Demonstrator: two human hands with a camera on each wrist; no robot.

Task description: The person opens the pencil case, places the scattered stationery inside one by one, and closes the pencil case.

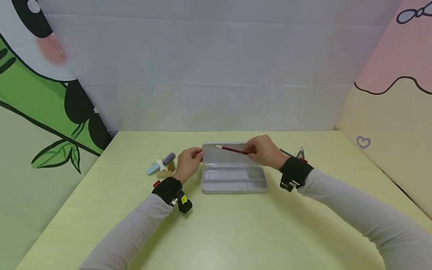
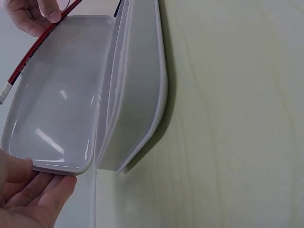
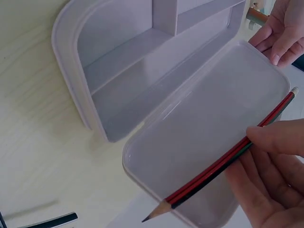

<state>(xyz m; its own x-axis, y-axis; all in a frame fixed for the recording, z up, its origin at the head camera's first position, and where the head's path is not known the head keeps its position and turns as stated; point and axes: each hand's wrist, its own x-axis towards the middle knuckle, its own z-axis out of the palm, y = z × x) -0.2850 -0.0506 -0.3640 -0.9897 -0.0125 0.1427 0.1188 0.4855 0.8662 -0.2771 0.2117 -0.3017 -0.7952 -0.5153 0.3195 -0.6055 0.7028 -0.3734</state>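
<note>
Between thumb and fingers of the right hand [image 1: 264, 152]: a red-and-dark striped pencil [image 3: 209, 175], pinched along its shaft, held at a slant in front of a raised lid [image 1: 222, 158]. White end points toward the left hand [image 1: 189, 163], sharpened tip away from it. Left thumb and fingers pinch the lid's side edge. Nearer the wearer than either grip, joined to the lid: pale case tray [image 1: 224, 174], divided inside, on a yellowish table [image 1: 216, 232]. Left of left grip, small coloured blocks [image 1: 168, 158], clustered. Beyond right wrist, a metallic object [image 1: 301, 152], partly hidden; kind unclear.
</note>
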